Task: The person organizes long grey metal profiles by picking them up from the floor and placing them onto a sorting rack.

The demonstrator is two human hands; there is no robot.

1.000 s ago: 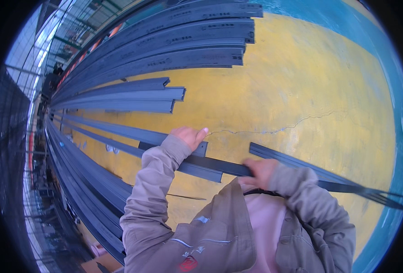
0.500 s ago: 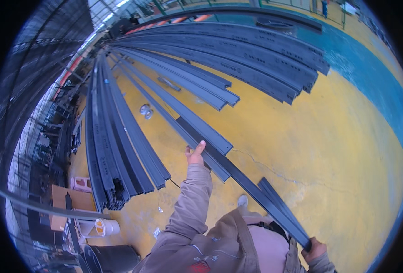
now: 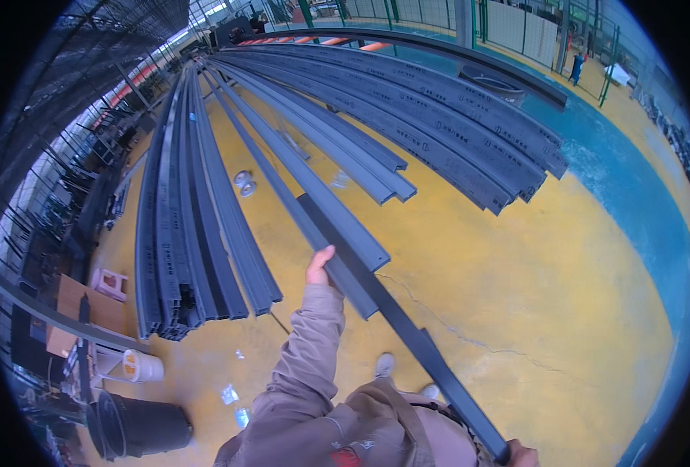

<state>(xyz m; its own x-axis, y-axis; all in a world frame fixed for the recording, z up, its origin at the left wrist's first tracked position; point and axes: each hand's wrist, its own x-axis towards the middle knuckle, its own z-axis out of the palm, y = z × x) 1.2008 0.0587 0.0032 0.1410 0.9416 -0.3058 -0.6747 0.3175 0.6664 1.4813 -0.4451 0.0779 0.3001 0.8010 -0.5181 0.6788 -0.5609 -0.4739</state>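
Note:
A long black profile strip slants from the middle of the head view down to the lower right. Its far part lies along a long grey channel bar. My left hand grips the strip and the bar's edge near the bar's near end, thumb on top, other fingers hidden beneath. At the lower edge my right hand is closed around the strip's near end. Just right of the left hand, a second grey channel bar ends beside the strip. Another short dark piece shows partly behind the strip.
Bundled dark bars stretch away at left, more long bars at right. Two metallic rolls lie between them on the yellow floor. A black bin, white bucket and cardboard box stand lower left.
The view has shifted, so the bars sit differently in it. Both hands keep hold of the strip, the right one now lower in view. The strip now covers more of the short dark piece.

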